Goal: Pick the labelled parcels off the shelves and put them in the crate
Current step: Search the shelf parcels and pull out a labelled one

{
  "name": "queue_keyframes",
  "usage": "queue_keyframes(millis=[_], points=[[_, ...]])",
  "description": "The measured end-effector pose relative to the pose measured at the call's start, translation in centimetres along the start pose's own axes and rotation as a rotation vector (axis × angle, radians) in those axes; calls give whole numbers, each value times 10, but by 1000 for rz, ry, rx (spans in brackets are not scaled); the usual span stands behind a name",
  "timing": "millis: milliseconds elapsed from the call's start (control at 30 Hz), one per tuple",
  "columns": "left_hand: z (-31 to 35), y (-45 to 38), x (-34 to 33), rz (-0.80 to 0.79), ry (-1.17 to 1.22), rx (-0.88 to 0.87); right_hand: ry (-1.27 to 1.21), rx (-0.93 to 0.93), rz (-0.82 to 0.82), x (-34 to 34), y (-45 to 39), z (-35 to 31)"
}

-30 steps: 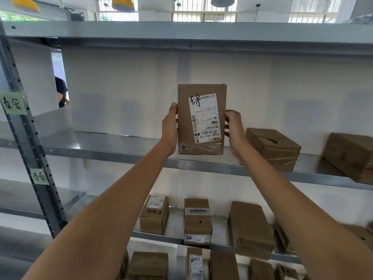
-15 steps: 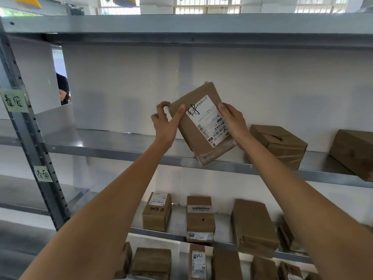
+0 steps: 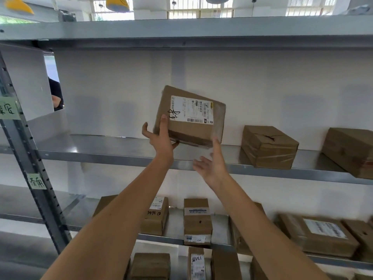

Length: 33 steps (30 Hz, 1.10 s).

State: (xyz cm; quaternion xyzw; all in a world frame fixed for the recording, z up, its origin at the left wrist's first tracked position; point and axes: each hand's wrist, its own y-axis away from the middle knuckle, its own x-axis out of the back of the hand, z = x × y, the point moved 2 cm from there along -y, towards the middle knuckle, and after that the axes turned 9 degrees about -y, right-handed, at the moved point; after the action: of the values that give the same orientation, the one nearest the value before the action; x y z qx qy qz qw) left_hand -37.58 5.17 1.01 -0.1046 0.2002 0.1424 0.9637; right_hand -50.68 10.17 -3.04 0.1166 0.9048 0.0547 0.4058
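I hold a brown cardboard parcel (image 3: 191,130) tilted in the air above the middle shelf (image 3: 101,153). Its white label (image 3: 191,109) with black handwriting faces me, turned sideways. My left hand (image 3: 159,138) grips the parcel's lower left corner, thumb on the front face. My right hand (image 3: 212,164) is below the lower right corner with its fingers spread; one fingertip reaches the box's edge. No crate is in view.
Two unlabelled brown boxes (image 3: 268,146) (image 3: 351,150) sit on the middle shelf to the right. The lower shelves hold several labelled parcels (image 3: 197,219) (image 3: 323,233). A steel upright (image 3: 30,158) with green notes stands at left. Through a gap, part of another person (image 3: 55,93) shows.
The parcel has turned from upright to lying sideways, label rotated. My right hand has come off its side and dropped below it; my left hand has shifted to the lower left corner.
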Motion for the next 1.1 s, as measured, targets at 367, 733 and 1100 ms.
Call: queue_keyframes(millis=[367, 733, 1100], points=[[-20, 32, -29, -7, 63, 130, -238, 143, -88, -36, -16, -7], [23, 1, 16, -55, -194, -58, 229, 211, 19, -26, -28, -73], [8, 7, -5, -282, -481, -52, 345, 167, 0, -32, -39, -71]])
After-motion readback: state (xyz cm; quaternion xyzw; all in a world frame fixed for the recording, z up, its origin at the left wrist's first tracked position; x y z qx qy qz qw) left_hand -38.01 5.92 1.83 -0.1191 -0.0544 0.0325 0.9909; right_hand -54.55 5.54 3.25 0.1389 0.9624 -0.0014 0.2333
